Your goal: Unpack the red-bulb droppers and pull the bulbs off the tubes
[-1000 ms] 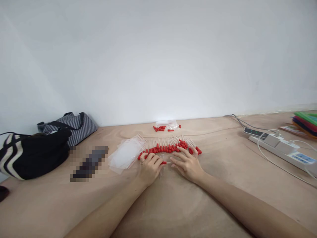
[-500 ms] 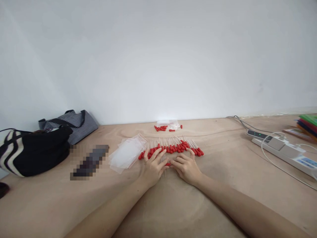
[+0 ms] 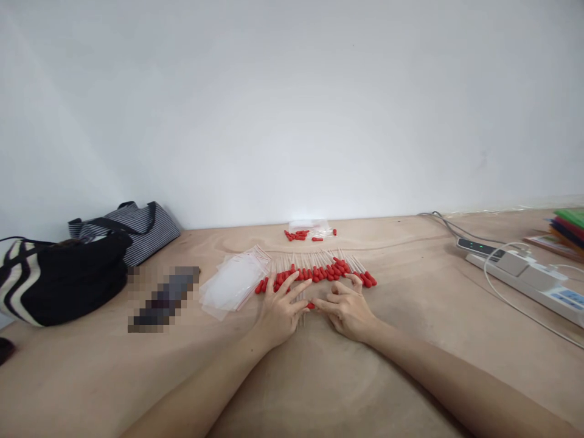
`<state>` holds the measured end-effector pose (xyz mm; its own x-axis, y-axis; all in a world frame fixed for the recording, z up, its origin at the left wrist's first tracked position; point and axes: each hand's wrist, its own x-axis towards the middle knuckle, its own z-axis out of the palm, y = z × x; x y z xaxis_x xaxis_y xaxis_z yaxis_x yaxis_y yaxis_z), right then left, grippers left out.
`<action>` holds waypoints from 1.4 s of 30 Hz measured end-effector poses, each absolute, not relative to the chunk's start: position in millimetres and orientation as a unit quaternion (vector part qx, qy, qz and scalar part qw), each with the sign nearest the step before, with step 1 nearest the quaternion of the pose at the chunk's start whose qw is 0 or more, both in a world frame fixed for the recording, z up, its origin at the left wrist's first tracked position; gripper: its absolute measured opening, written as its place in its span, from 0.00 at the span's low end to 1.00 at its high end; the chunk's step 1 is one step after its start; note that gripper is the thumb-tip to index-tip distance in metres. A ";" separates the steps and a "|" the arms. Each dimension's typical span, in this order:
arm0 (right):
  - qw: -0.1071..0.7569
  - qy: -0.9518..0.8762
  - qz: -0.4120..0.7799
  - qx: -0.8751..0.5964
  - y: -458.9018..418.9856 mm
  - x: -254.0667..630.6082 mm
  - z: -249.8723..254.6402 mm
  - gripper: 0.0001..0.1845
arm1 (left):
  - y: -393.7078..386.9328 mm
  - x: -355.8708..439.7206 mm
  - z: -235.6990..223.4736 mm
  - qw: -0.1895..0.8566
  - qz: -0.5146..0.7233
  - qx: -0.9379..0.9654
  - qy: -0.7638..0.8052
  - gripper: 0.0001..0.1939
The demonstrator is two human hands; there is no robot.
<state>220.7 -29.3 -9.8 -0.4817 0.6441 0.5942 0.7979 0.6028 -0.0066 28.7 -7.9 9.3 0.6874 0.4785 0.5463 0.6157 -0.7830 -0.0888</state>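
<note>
Midway between two bare hands, a red dropper bulb (image 3: 311, 305) sits low over the near side of a row of red-bulbed droppers (image 3: 314, 276). The left hand (image 3: 280, 311) pinches the bulb's left end, its other fingers fanned wide toward the row. The right hand (image 3: 350, 310) brings an extended fingertip to the bulb's right end, its remaining fingers curled; whether they grip anything cannot be told. Slim pale tubes (image 3: 300, 321) lie beside and partly beneath the left hand. The droppers point their stems toward the far side, while clear zip-lock bags (image 3: 237, 280) fan out to the left. Beyond, more red bulbs (image 3: 298, 236) lie near a transparent plastic bag (image 3: 301, 226) by the white wall (image 3: 292, 121). At far left, a pixelated dark object (image 3: 166, 298) lies near a black bag with cream stripes (image 3: 86, 280) and a pinstriped bag (image 3: 148, 234). At right, a white power strip (image 3: 524, 286) carries plugged-in adapters, with colorful folders (image 3: 570, 230) beyond on the wooden tabletop (image 3: 301, 389).
</note>
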 end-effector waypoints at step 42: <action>0.364 -0.801 0.123 -0.458 -26.1 191.2 -13.5 0.13 | 17.1 -19.8 14.4 -0.217 -0.310 -0.687 -0.620 0.11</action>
<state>191.2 -26.1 -13.5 -0.3142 0.8242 0.4712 0.6451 0.5495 -0.5309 -19.8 17.1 14.4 0.0383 0.9869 0.1567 0.7173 -0.1363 0.6833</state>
